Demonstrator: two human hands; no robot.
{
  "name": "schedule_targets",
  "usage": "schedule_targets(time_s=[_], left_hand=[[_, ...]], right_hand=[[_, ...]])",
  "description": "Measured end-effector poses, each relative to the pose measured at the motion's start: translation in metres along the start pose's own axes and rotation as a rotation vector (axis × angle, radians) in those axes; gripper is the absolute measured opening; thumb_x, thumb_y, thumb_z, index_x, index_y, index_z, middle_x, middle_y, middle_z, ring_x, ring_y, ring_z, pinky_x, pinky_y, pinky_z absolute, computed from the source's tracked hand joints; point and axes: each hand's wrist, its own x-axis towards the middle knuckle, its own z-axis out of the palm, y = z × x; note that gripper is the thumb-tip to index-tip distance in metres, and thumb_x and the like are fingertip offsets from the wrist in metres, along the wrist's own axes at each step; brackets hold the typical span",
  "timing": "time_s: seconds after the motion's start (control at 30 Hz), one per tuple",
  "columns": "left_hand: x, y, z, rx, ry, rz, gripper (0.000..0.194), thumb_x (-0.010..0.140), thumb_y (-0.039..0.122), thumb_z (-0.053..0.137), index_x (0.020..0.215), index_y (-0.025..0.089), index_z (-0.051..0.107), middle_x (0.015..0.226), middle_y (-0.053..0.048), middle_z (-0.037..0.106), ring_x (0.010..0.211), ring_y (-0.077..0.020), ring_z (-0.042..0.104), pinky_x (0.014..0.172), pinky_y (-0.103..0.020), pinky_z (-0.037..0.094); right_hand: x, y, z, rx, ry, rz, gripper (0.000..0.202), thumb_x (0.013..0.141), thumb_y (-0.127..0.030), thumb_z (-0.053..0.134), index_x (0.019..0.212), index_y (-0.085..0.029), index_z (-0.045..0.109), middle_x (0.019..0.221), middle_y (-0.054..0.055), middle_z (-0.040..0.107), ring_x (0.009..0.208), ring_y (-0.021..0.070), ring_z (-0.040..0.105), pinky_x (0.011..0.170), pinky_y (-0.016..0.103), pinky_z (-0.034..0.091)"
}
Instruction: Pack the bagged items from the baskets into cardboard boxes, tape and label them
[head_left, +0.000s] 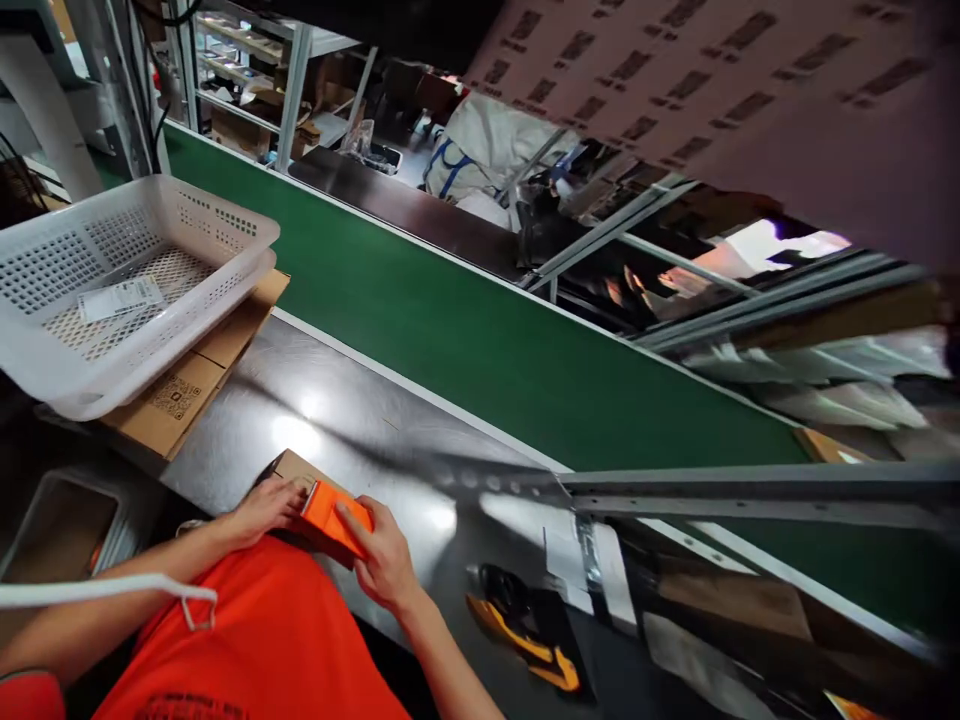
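Nearest the person's orange shirt, the right hand (386,560) grips a small bright-orange box (335,520) at the front edge of the shiny metal tabletop (352,440); the left hand (274,508), fingers bent, rests on a brown cardboard box (295,470) just beside it; to the right lies a black-and-yellow handheld tool (525,635); farther off to the left, a white perforated plastic basket (97,370) sits on flat brown cardboard (187,395); beyond runs a green conveyor belt (450,330)
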Motion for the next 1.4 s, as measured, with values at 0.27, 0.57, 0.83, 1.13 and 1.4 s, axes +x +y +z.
schedule_targets(time_s=[0.27, 0.57, 0.83, 1.13, 1.4], left_hand=[[-0.003, 0.008, 0.018, -0.373, 0.038, -0.183, 0.057, 0.068, 0.071, 0.083, 0.084, 0.017, 0.074, 0.086, -0.006, 0.074, 0.077, -0.0168, 0.064, 0.072, -0.030, 0.051], [0.003, -0.006, 0.024, -0.308, 0.172, -0.174, 0.051, 0.070, 0.068, 0.076, 0.066, 0.019, 0.065, 0.062, 0.001, 0.059, 0.060, -0.0148, 0.053, 0.059, -0.029, 0.045], [0.016, 0.002, -0.030, -0.103, 0.441, -0.090, 0.030, 0.083, 0.040, 0.066, 0.064, 0.017, 0.069, 0.064, -0.003, 0.070, 0.062, -0.0168, 0.067, 0.058, -0.026, 0.048], [0.034, -0.015, -0.083, 0.062, 0.590, -0.109, 0.035, 0.091, 0.043, 0.062, 0.068, 0.017, 0.068, 0.069, -0.006, 0.075, 0.059, -0.0163, 0.071, 0.056, -0.024, 0.050], [0.041, -0.053, -0.057, 0.501, 0.495, -0.133, 0.029, 0.099, 0.037, 0.057, 0.088, 0.016, 0.074, 0.092, -0.010, 0.081, 0.095, -0.0235, 0.076, 0.078, -0.027, 0.053]], right_hand=[[0.017, -0.002, -0.031, 0.151, -0.267, 0.028, 0.067, 0.097, -0.030, 0.059, 0.162, -0.034, 0.045, 0.145, 0.016, 0.057, 0.125, 0.0305, 0.063, 0.100, 0.048, 0.059], [0.029, -0.003, -0.046, 0.217, -0.427, 0.034, 0.066, 0.098, -0.027, 0.057, 0.163, -0.031, 0.044, 0.126, 0.015, 0.063, 0.108, 0.0283, 0.069, 0.089, 0.044, 0.063], [0.013, -0.011, -0.042, 0.055, -0.511, 0.209, 0.077, 0.092, -0.024, 0.059, 0.166, -0.033, 0.041, 0.112, 0.012, 0.062, 0.086, 0.0258, 0.068, 0.078, 0.040, 0.062], [0.074, -0.033, -0.035, -0.108, -0.637, 0.200, 0.068, 0.096, -0.040, 0.062, 0.162, -0.032, 0.049, 0.113, 0.014, 0.066, 0.085, 0.0250, 0.067, 0.076, 0.035, 0.056], [0.087, -0.044, -0.039, -0.208, -0.695, 0.199, 0.070, 0.091, -0.035, 0.064, 0.159, -0.030, 0.052, 0.115, 0.014, 0.067, 0.085, 0.0248, 0.068, 0.075, 0.034, 0.054]])
